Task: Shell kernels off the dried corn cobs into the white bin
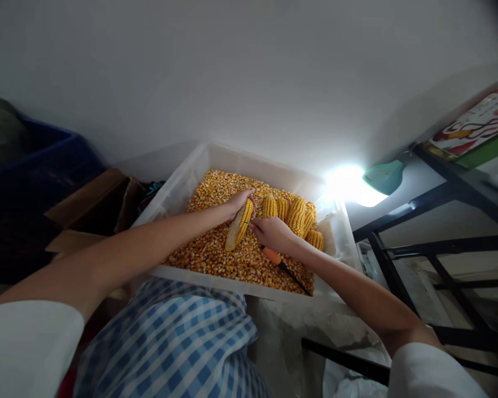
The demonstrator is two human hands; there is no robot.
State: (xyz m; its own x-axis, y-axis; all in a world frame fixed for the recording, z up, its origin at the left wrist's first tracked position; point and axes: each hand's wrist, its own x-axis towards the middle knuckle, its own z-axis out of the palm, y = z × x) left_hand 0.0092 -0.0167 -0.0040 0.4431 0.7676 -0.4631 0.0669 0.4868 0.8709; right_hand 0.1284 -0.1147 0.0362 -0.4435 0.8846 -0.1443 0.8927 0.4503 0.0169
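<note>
Yellow cob [244, 221] — held it tilted in left hand [241, 202], over kernels [219, 262] in tub [249, 159]. Had right hand [276, 233] curled narrow at its side — couldn't tell whether gripping anything. Saw orange tool [273, 255] just below, other cobs [296, 214] beyond.

You are wearing single camera on head. It is facing forward and down, looking along your forearms [161, 239] to hands [274, 233] and plastic bin [240, 165] at close range. Wide view is taking in wall [216, 66] at top, checked cloth [182, 337] at bottom, black metal rack [450, 192] at right.
</note>
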